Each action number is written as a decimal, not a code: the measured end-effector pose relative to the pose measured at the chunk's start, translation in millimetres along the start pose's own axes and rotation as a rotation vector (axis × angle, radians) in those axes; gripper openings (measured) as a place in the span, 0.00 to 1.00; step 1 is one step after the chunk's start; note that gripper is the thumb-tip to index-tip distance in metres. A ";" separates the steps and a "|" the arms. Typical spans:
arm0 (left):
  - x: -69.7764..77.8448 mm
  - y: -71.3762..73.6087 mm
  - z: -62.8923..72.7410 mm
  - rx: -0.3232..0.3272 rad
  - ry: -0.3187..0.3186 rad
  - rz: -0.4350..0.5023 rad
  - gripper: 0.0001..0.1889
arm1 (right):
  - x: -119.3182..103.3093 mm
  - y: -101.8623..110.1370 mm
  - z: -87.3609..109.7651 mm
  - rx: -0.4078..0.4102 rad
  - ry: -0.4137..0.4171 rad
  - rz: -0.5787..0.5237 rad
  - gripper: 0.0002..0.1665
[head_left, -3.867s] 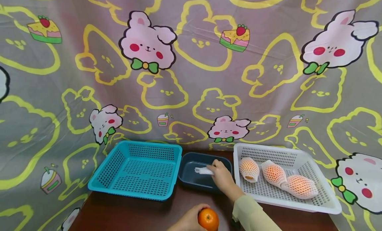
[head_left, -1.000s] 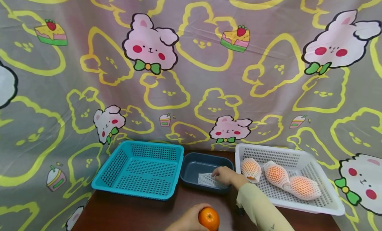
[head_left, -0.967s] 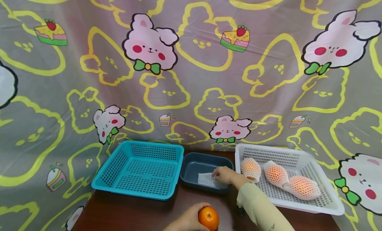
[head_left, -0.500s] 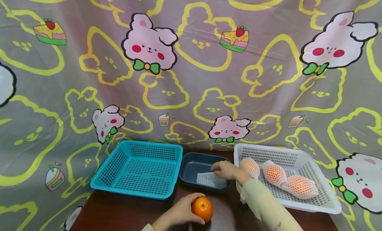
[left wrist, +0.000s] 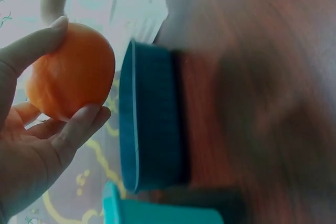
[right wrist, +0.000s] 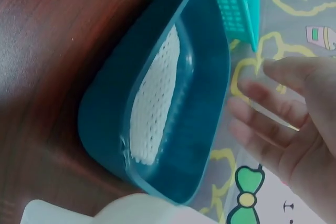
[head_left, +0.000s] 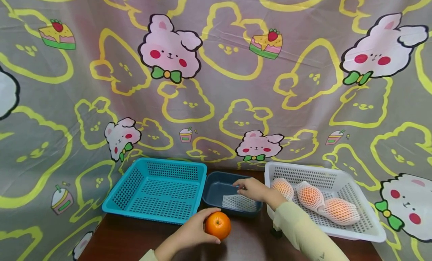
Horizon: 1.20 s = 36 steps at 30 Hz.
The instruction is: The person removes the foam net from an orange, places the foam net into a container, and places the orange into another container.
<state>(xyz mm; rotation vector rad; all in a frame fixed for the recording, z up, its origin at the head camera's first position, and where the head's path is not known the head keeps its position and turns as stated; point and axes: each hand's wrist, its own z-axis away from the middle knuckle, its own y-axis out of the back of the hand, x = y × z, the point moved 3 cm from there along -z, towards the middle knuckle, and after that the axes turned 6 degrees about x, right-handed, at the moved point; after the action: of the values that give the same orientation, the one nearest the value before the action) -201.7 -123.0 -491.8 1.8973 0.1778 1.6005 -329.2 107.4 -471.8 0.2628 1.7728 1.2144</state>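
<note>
My left hand [head_left: 194, 231] grips an orange, persimmon-like fruit [head_left: 218, 226] above the table in front of the dark blue bin. In the left wrist view, thumb and fingers wrap the sides of the fruit [left wrist: 73, 72]. Over the dark blue bin [head_left: 212, 206] hovers my right hand [head_left: 253, 188], its fingers loosely bent and holding nothing. A white foam net [head_left: 239, 203] lies flattened on the floor of that bin, below my right hand. The right wrist view shows the net [right wrist: 155, 98] inside the bin, apart from my fingers.
A turquoise perforated basket [head_left: 148, 215] stands on the left with nothing in it. On the right, a white basket [head_left: 368, 234] holds net-wrapped fruits, among them one fruit [head_left: 341, 211] at its right. Patterned cloth [head_left: 216, 84] hangs behind everything.
My right hand has let go of the foam net, which now lies flat in the bin, and lifted slightly. The left hand has brought the fruit up and leftward from the front edge.
</note>
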 end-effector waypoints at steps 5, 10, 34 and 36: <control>-0.6 18.2 5.9 0.025 0.050 0.108 0.42 | -9.1 -5.7 2.9 0.068 0.042 -0.014 0.16; -6.7 30.7 11.8 0.079 0.101 0.144 0.43 | -14.6 -26.4 6.8 0.145 0.061 -0.067 0.15; -50.8 107.2 23.9 0.446 0.292 0.316 0.38 | -48.0 -115.0 -10.5 0.328 -0.112 -0.765 0.22; -55.3 111.8 24.8 0.457 0.308 0.302 0.38 | -51.2 -118.9 -12.1 0.329 -0.148 -0.811 0.24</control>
<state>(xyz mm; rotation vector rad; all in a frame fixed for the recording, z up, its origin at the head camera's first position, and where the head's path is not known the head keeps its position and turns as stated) -225.3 -247.3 -478.4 2.0707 0.4361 2.2066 -274.4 10.5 -538.8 -0.1737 1.6809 0.3189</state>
